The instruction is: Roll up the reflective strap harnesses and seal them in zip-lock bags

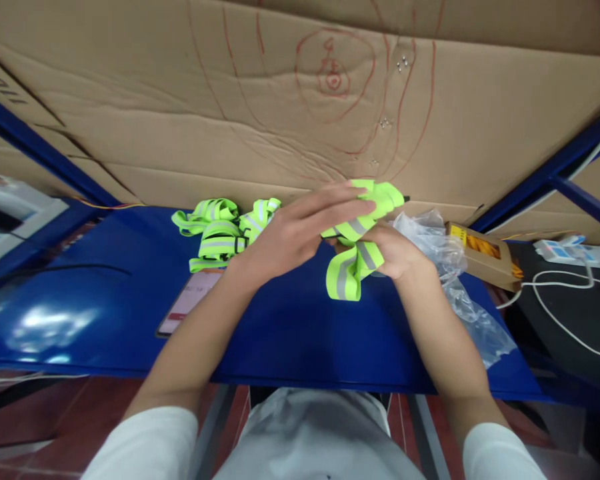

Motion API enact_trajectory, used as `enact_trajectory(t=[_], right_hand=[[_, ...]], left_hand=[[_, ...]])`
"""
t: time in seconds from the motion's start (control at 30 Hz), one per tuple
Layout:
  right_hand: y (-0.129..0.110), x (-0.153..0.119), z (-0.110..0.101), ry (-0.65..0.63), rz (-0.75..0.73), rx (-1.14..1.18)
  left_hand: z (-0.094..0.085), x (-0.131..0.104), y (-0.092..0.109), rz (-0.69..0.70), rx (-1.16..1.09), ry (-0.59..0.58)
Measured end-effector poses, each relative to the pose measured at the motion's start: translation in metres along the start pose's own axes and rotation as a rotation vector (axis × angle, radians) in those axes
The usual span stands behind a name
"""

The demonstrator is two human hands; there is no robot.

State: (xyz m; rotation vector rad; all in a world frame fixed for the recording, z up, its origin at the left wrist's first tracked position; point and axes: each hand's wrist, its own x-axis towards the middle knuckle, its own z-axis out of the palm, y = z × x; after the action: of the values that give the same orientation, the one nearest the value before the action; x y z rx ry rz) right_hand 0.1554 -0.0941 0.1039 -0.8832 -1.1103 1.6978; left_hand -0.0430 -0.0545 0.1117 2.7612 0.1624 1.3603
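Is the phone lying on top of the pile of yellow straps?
No, the phone lies flat on the blue table, its far end tucked just under the near edge of the pile of yellow straps.

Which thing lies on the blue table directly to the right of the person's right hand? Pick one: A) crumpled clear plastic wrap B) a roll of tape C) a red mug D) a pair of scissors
A: crumpled clear plastic wrap lies on the blue table beside the right hand, which grips the neon yellow reflective strap together with the left hand.
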Motion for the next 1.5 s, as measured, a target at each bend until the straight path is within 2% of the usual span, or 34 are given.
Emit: enact_trajectory(t=[0.1,0.23,0.4,0.57,0.73,0.8,0.87,0.93,1.03,1.1,1.2,1.27,1.4,1.5], right_hand=[[-0.006,-0.004,-0.005,-0.030,-0.014,0.020],[-0.009,-0.004,-0.005,-0.097,-0.004,0.091],[-0.009,-0.001,-0.008,-0.015,0.025,0.083],[-0.012,-0.005,-0.008,0.039,-0.027,0.097],[-0.007,0.005,-0.006,0.170,-0.157,-0.023],[-0.004,0.009,-0.011,0.229,-0.186,-0.086],[-0.001,0.010,-0.016,0.262,-0.219,-0.164],[0.001,0.008,-0.018,0.221,-0.229,-0.279],[0.006,0.007,-0.013,0.170,-0.195,-0.340],[0.011,0.011,-0.007,0.219,-0.233,-0.236],[0.018,0.023,0.002,0.259,-0.315,-0.098],[0.023,0.030,0.004,0.255,-0.305,-0.062],[0.029,0.035,0.000,0.319,-0.266,0.025],[0.027,0.034,-0.006,0.311,-0.217,0.077]], left_hand=[[0.009,-0.003,-0.006,0.072,0.047,-0.007],[0.014,-0.009,-0.023,0.094,0.112,-0.006],[0.013,-0.012,-0.033,0.074,0.122,-0.034],[0.023,-0.013,-0.038,0.058,0.119,-0.033],[0.027,-0.009,-0.026,-0.122,-0.060,-0.123],[0.023,-0.008,-0.022,-0.191,-0.170,-0.056],[0.018,-0.009,-0.024,-0.258,-0.254,0.080],[0.015,-0.011,-0.031,-0.309,-0.292,0.151],[0.016,-0.013,-0.041,-0.368,-0.309,0.043],[0.021,-0.013,-0.043,-0.399,-0.279,0.043],[0.034,-0.013,-0.040,-0.424,-0.110,0.190],[0.043,-0.016,-0.038,-0.423,0.030,0.236],[0.057,-0.026,-0.044,-0.392,0.193,0.184],[0.055,-0.030,-0.055,-0.356,0.144,0.109]])
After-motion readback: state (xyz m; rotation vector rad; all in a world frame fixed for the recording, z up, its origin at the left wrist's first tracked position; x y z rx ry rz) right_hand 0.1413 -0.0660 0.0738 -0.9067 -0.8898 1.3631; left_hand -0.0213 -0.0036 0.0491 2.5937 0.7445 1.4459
